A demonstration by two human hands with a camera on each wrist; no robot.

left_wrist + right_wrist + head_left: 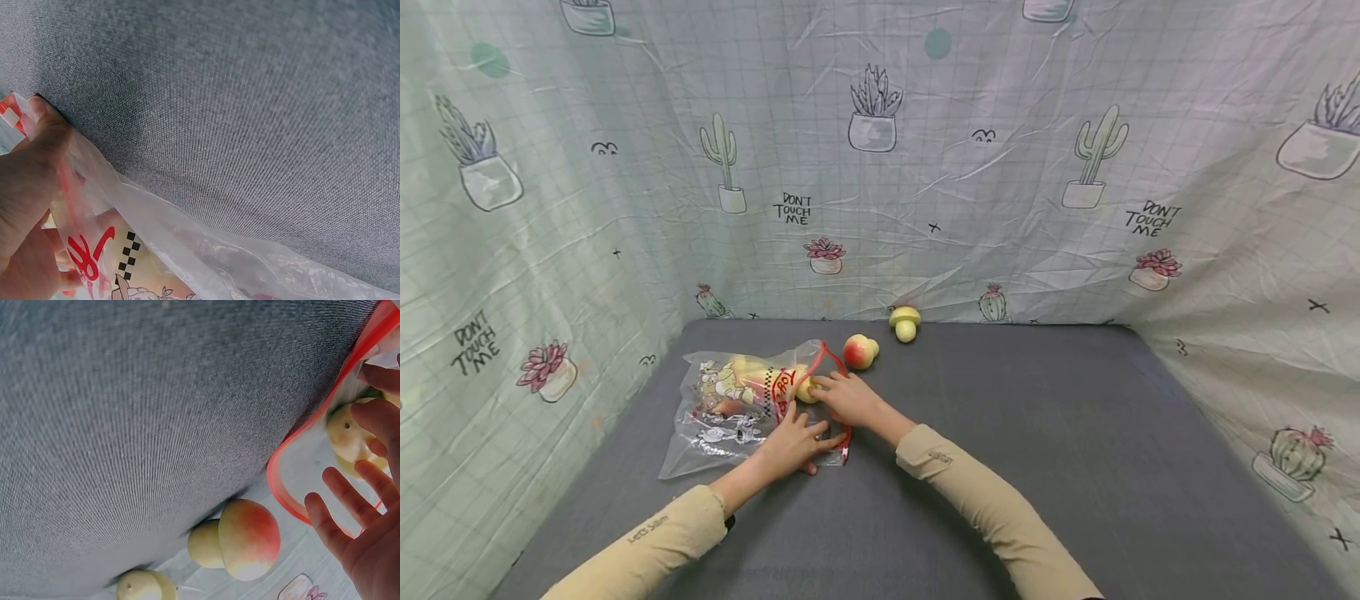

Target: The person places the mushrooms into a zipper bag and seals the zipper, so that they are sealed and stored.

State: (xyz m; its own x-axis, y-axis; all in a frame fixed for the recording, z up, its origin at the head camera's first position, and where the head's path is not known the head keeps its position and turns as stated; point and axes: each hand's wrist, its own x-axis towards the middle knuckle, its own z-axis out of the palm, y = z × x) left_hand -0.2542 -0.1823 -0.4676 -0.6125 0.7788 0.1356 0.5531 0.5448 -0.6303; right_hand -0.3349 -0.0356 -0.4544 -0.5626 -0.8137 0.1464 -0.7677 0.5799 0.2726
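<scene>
A clear plastic zip bag (722,429) with printed cartoons and red lettering lies at the left of the table, its red-edged mouth facing right. My left hand (793,442) grips the near side of that mouth; the left wrist view shows the thumb (47,119) along the plastic. At the opening, my right hand (850,400) has its fingers spread beside a pale yellow mushroom-shaped piece (347,428) just inside. Deeper in the bag, more yellow and reddish pieces (730,407) show through the film, partly hidden by the print.
Beyond the right hand lies a red-and-yellow mushroom-shaped piece (859,352). Farther back, a yellow-green one (906,323) sits near the table's rear edge. The dark grey cloth-covered table (1037,433) meets a printed cactus curtain (955,192) at the back and sides.
</scene>
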